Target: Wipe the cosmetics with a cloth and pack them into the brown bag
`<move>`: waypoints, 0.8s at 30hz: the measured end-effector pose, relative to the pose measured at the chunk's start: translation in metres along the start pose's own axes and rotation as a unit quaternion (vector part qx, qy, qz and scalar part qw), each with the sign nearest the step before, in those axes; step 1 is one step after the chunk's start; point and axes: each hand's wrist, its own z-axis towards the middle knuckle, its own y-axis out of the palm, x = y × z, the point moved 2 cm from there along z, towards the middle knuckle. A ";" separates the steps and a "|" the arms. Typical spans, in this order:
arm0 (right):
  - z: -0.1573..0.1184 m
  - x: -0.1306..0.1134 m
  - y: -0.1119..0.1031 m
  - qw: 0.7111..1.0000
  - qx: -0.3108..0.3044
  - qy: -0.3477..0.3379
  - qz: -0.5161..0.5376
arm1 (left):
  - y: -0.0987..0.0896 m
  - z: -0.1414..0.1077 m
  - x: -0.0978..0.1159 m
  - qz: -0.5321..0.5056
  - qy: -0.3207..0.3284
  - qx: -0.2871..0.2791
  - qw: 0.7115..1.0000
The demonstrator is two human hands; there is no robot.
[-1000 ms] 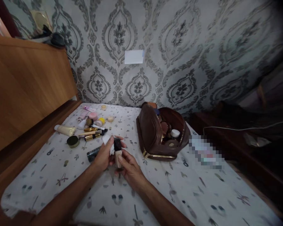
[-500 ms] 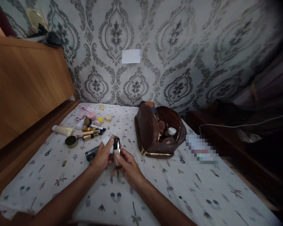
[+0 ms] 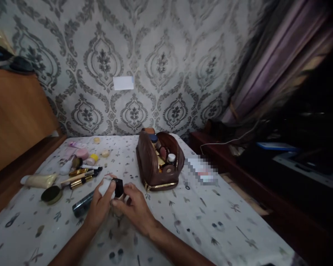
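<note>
My left hand is closed on a white wipe, bunched under its thumb and pressed against a small foundation bottle. That foundation bottle has a glossy black cap and a beige body, mostly covered by my fingers. From the other side, my right hand grips the bottle's body between thumb and fingers. Just left of my left hand lies a dark cylindrical container, partly hidden by it. Ahead and to the right stands an unzipped brown makeup bag with cosmetics inside.
On the patterned white cloth, to the left, lie a cream tube, a round dark green jar, gold-and-black tubes, a pink jar and several small pots. A wooden cabinet borders the left side; wallpaper is behind.
The view has swung right, so the things appear further left. The bottle is tilted differently, its cap now angled toward the wipe. Both hands keep their hold.
</note>
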 end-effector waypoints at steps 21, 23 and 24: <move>0.065 -0.069 -0.233 0.977 0.153 -0.077 0.126 | 0.127 0.055 0.086 0.531 0.348 -0.267 0.725; 0.090 -0.062 -0.238 0.982 0.138 -0.062 0.110 | 0.125 0.056 0.080 0.540 0.353 -0.260 0.718; 0.103 -0.057 -0.238 0.985 0.132 -0.053 0.094 | 0.123 0.056 0.076 0.534 0.358 -0.257 0.722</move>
